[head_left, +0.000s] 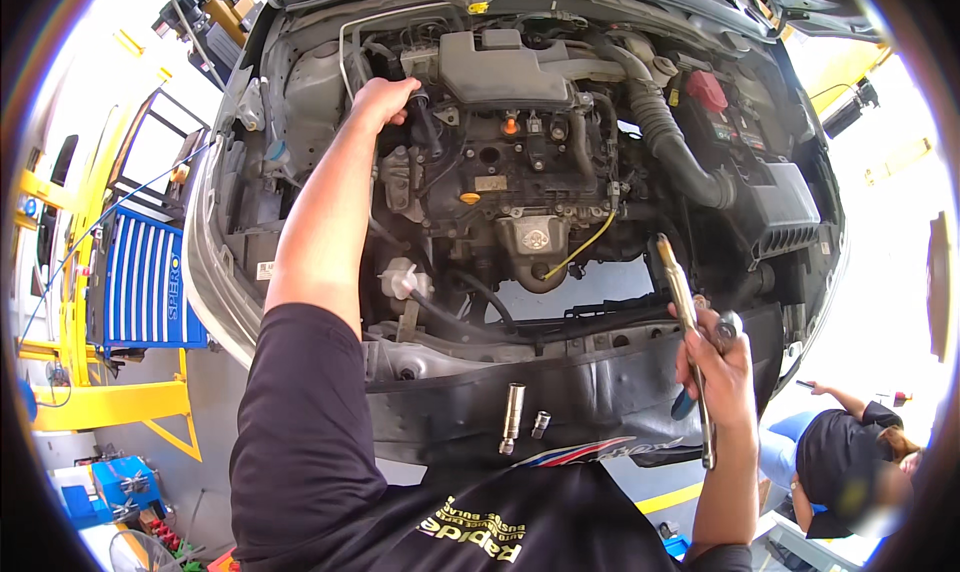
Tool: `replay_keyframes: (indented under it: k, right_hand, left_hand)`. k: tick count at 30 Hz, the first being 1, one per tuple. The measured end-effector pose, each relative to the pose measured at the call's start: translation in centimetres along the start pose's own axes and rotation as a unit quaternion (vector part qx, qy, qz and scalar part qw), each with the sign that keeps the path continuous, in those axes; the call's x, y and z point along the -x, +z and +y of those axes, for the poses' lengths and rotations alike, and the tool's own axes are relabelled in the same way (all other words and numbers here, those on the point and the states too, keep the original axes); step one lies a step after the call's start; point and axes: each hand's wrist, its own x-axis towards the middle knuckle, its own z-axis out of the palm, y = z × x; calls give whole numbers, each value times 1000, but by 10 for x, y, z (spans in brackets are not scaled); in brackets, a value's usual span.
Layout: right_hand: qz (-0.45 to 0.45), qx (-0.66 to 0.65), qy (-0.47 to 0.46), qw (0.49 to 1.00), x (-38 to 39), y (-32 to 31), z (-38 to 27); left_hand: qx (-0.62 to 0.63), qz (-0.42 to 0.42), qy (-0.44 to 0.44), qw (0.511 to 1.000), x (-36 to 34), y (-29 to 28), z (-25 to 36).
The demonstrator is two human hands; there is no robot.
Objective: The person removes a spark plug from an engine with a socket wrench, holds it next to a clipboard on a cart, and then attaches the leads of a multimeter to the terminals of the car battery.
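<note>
Over the open engine bay, my left hand (388,102) has curled fingers at the upper left of the engine, by a dark hose (428,127); what they grip is unclear. My right hand (718,357) holds a long metal tool (681,294) and a ratchet (729,328) with a blue-and-black handle. The engine's black top cover (495,67) sits beyond my left hand. A long socket (513,412) and a short socket (540,424) lie on the dark fender cover (440,422) along the front edge.
A blue tool chest (140,272) and yellow lift frame (95,404) stand at the left. Another person (840,442) in dark top is at the lower right. The raised bonnet spans the top edge; the air box (770,222) occupies the engine bay's right side.
</note>
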Motion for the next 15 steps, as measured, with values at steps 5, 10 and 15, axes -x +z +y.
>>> replay_keyframes:
  k: [5,10,15]
  right_hand:
    - [-66,95,7,993,-66,42,-34]
    - [-128,189,-20,974,-180,91,-26]
    - [-180,204,26,962,-269,142,-19]
  left_hand:
    - [-49,-59,20,997,-41,-19,-70]
    - [8,-58,60,996,-10,19,-71]
    - [-119,24,122,985,-2,2,-84]
